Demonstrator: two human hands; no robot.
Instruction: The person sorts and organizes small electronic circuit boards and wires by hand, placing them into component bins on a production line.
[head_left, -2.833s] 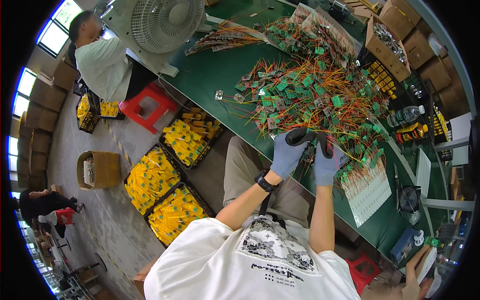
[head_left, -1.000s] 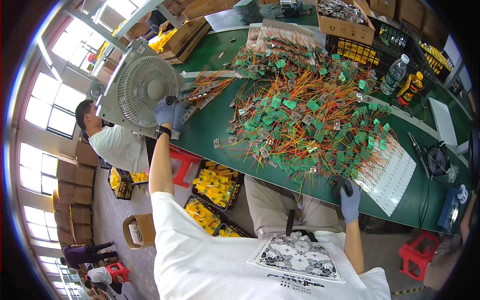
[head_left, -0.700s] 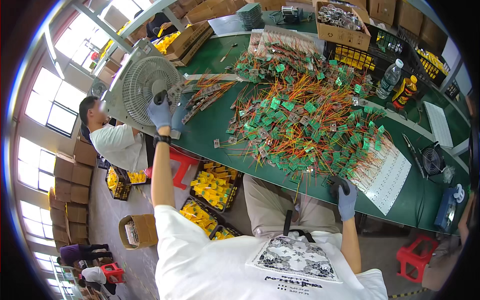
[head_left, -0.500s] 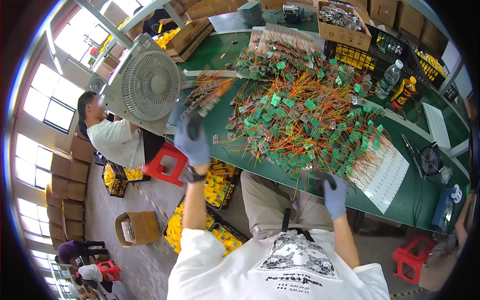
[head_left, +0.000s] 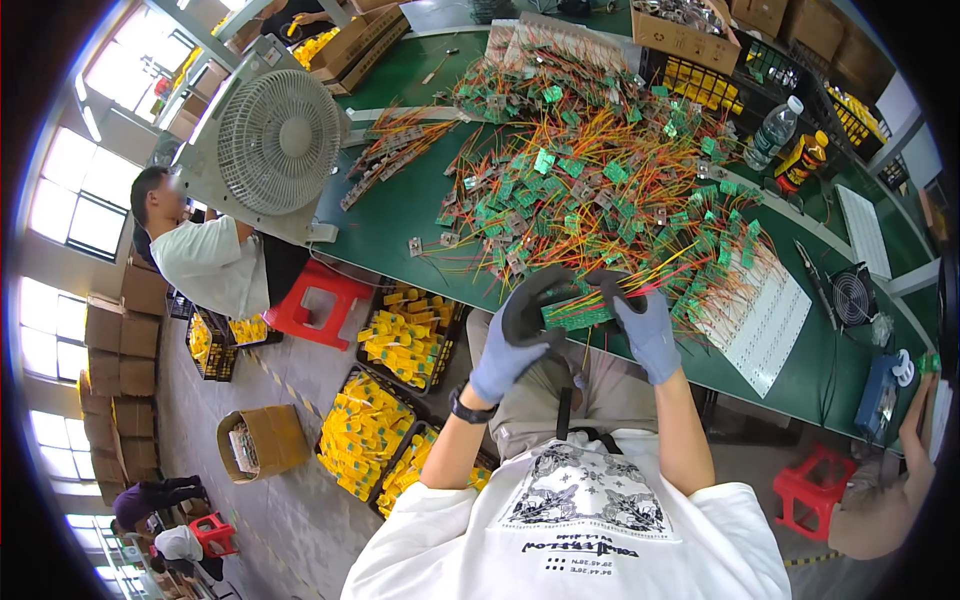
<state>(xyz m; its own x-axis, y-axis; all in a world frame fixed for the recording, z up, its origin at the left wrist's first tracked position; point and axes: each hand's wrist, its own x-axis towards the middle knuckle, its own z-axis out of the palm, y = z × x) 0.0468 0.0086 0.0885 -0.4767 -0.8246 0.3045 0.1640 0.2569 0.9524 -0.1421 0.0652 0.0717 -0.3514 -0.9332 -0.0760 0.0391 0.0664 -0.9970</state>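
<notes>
A row of green circuit boards (head_left: 580, 314) with red and yellow wires is held between my two hands at the table's near edge. My left hand (head_left: 508, 345), in a grey and black glove, curls around the left end of the boards. My right hand (head_left: 648, 335), gloved alike, is closed on their right end, where the wires fan out to the right. Just beyond lies a big heap of wired circuit boards (head_left: 600, 190). A smaller bundle of wired boards (head_left: 395, 155) rests apart on the left of the green table (head_left: 375, 225).
A fan (head_left: 280, 140) stands at the table's left. White perforated panels (head_left: 770, 335) lie at right, near a water bottle (head_left: 775, 133) and a dark bottle (head_left: 803, 163). Crates of yellow parts (head_left: 365, 430) sit on the floor at left. A person (head_left: 205, 250) sits beyond them.
My left hand has come from the small bundle at left down to the near edge. Both hands now meet at a row of circuit boards. The view has shifted slightly.
</notes>
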